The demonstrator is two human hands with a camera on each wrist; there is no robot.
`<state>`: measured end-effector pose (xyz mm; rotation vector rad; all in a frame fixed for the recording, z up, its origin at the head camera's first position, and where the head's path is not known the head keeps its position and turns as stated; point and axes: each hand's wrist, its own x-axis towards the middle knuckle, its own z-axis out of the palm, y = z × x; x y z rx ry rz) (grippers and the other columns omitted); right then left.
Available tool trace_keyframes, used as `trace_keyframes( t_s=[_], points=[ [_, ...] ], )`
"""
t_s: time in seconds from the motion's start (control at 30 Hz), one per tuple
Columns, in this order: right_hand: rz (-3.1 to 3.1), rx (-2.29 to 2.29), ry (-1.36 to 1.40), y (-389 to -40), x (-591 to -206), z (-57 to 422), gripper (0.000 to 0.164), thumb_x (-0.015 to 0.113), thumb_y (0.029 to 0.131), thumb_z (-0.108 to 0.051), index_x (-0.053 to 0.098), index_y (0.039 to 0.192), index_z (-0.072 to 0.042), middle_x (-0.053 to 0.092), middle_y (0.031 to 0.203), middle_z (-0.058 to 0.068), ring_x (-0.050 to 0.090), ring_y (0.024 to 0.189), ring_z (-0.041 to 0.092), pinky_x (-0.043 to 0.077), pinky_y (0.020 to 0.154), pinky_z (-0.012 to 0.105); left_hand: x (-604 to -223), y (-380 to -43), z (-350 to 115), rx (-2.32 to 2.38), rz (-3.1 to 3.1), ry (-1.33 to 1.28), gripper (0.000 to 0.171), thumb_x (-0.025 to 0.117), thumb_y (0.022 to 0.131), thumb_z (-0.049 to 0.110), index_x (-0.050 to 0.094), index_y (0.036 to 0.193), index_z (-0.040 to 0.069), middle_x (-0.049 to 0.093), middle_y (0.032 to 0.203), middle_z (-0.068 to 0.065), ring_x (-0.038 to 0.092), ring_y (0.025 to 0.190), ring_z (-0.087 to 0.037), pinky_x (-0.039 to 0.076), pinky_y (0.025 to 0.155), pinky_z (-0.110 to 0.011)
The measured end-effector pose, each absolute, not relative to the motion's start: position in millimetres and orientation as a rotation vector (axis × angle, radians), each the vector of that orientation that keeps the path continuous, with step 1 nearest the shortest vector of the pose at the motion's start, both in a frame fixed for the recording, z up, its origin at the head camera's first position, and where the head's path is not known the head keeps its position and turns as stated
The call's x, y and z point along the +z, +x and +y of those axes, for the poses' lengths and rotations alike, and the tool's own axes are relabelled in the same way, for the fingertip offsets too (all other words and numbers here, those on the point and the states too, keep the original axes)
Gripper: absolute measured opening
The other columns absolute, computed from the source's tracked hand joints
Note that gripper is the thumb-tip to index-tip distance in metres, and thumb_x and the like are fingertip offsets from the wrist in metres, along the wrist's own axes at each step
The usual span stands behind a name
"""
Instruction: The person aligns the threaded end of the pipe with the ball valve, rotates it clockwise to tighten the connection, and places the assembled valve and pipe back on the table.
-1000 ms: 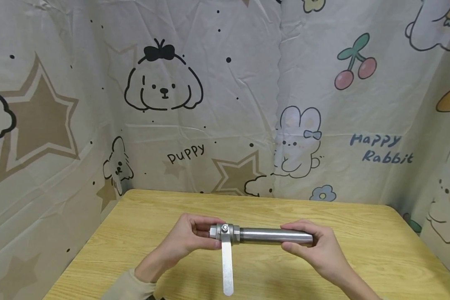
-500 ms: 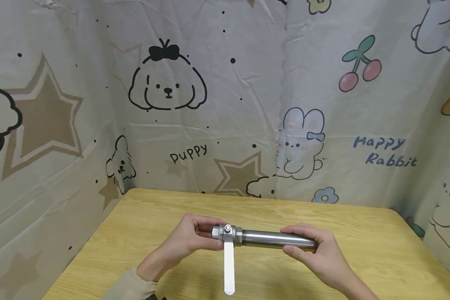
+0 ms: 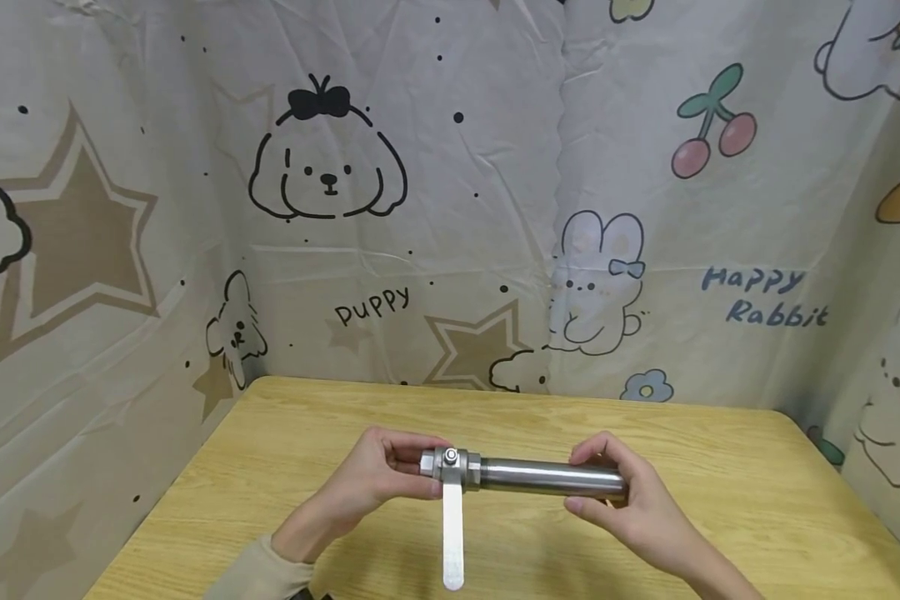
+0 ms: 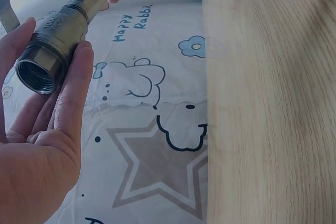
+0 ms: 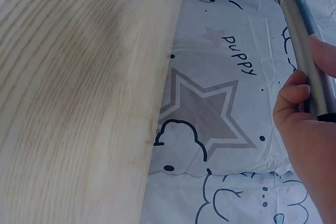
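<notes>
My left hand [image 3: 363, 475] pinches a metal ball valve [image 3: 461, 471] near its hexagonal end, thumb in front and fingers behind. The valve's flat lever handle [image 3: 453, 533] points toward me. A smooth steel pipe [image 3: 528, 476] runs rightward from the valve, its threaded end in the valve's right port. Around the pipe's far right end, my right hand [image 3: 637, 500] holds it between thumb and curled fingers. In the left wrist view, the open threaded port [image 4: 38, 77] of the valve faces the camera. Valve and pipe are held level above the table.
Below the hands lies a wood-grain table [image 3: 330, 408] with rounded back corners. Behind it and at both sides hangs a pale curtain [image 3: 450, 225] printed with puppies, rabbits, stars and cherries.
My right fingers have shifted on the pipe, the index finger now bent higher over its top. The left hand keeps its hold on the valve. The head view swung slightly and back.
</notes>
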<state>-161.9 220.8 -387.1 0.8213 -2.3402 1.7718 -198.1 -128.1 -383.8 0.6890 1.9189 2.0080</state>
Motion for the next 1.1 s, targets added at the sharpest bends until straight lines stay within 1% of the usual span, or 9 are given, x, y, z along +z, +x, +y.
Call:
trace_keyframes(
  t_s=[0.13, 0.27, 0.37, 0.53, 0.63, 0.7, 0.83, 0.97, 1.1],
  points=[
    [-2.342, 1.782, 0.766, -160.9, -385.7, 222.2, 0.031, 0.08, 0.09, 0.002, 0.066, 0.117, -0.005, 0.067, 0.114, 0.017, 0.072, 0.091, 0.022, 0.065, 0.073, 0.036, -383.7, -198.6, -127.9, 2.007, 1.912, 0.689, 0.048, 0.085, 0.082, -0.001, 0.071, 0.126, -0.01, 0.076, 0.11, -0.019, 0.075, 0.096, -0.024, 0.064, 0.087, -0.041],
    [-2.362, 1.794, 0.724, -160.4, -382.9, 222.5, 0.024, 0.077, 0.095, -0.001, 0.07, 0.117, -0.004, 0.068, 0.114, 0.017, 0.072, 0.091, 0.021, 0.065, 0.072, 0.036, -382.8, -198.7, -127.7, 2.019, 1.9, 0.693, 0.048, 0.086, 0.082, -0.001, 0.07, 0.126, -0.011, 0.076, 0.111, -0.02, 0.075, 0.097, -0.024, 0.064, 0.087, -0.042],
    [-2.381, 1.795, 0.756, -160.6, -382.2, 222.0, 0.022, 0.07, 0.1, -0.002, 0.064, 0.121, -0.003, 0.065, 0.115, 0.019, 0.07, 0.093, 0.02, 0.064, 0.075, 0.034, -382.2, -198.4, -127.6, 2.02, 1.903, 0.692, 0.048, 0.086, 0.081, -0.001, 0.07, 0.126, -0.011, 0.076, 0.11, -0.02, 0.075, 0.097, -0.025, 0.064, 0.087, -0.042],
    [-2.374, 1.839, 0.866, -158.9, -383.3, 224.8, 0.032, 0.065, 0.102, 0.001, 0.048, 0.129, -0.002, 0.054, 0.119, 0.024, 0.067, 0.097, 0.021, 0.061, 0.078, 0.032, -383.0, -197.7, -128.2, 2.019, 1.913, 0.687, 0.049, 0.085, 0.081, -0.002, 0.07, 0.126, -0.012, 0.075, 0.111, -0.02, 0.075, 0.097, -0.025, 0.064, 0.086, -0.042],
    [-2.371, 1.873, 0.905, -159.2, -383.5, 226.7, 0.033, 0.065, 0.101, 0.003, 0.048, 0.129, 0.0, 0.053, 0.121, 0.026, 0.067, 0.099, 0.022, 0.062, 0.08, 0.032, -384.1, -197.8, -128.9, 2.021, 1.921, 0.688, 0.049, 0.085, 0.081, -0.003, 0.069, 0.127, -0.012, 0.075, 0.112, -0.021, 0.075, 0.097, -0.024, 0.064, 0.086, -0.042],
    [-2.389, 1.885, 0.889, -160.0, -383.1, 226.8, 0.03, 0.065, 0.102, 0.002, 0.052, 0.129, -0.001, 0.054, 0.122, 0.026, 0.067, 0.099, 0.022, 0.062, 0.079, 0.033, -384.6, -198.3, -129.2, 2.023, 1.923, 0.692, 0.049, 0.085, 0.081, -0.002, 0.069, 0.126, -0.012, 0.075, 0.112, -0.021, 0.075, 0.097, -0.025, 0.064, 0.086, -0.042],
    [-2.449, 1.902, 0.79, -161.5, -381.7, 227.5, 0.024, 0.064, 0.104, -0.004, 0.06, 0.127, -0.001, 0.059, 0.106, 0.018, 0.062, 0.081, 0.013, 0.058, 0.065, 0.027, -385.2, -198.4, -129.7, 2.026, 1.913, 0.701, 0.049, 0.085, 0.082, -0.002, 0.069, 0.127, -0.012, 0.076, 0.112, -0.021, 0.075, 0.097, -0.025, 0.063, 0.087, -0.043],
    [-2.452, 1.947, 0.772, -160.8, -379.7, 226.9, 0.018, 0.058, 0.109, -0.008, 0.06, 0.125, -0.002, 0.057, 0.091, 0.01, 0.048, 0.066, 0.007, 0.044, 0.051, 0.024, -386.3, -198.1, -130.2, 2.034, 1.897, 0.705, 0.049, 0.084, 0.081, -0.003, 0.069, 0.127, -0.012, 0.076, 0.112, -0.02, 0.075, 0.097, -0.024, 0.063, 0.087, -0.042],
    [-2.369, 2.015, 0.861, -158.6, -379.7, 226.1, 0.022, 0.054, 0.108, -0.002, 0.048, 0.128, 0.0, 0.053, 0.101, 0.017, 0.047, 0.067, 0.01, 0.043, 0.051, 0.025, -387.4, -198.2, -129.9, 2.035, 1.893, 0.709, 0.049, 0.084, 0.081, -0.003, 0.069, 0.127, -0.012, 0.076, 0.112, -0.02, 0.075, 0.097, -0.024, 0.063, 0.087, -0.042]
  ],
)
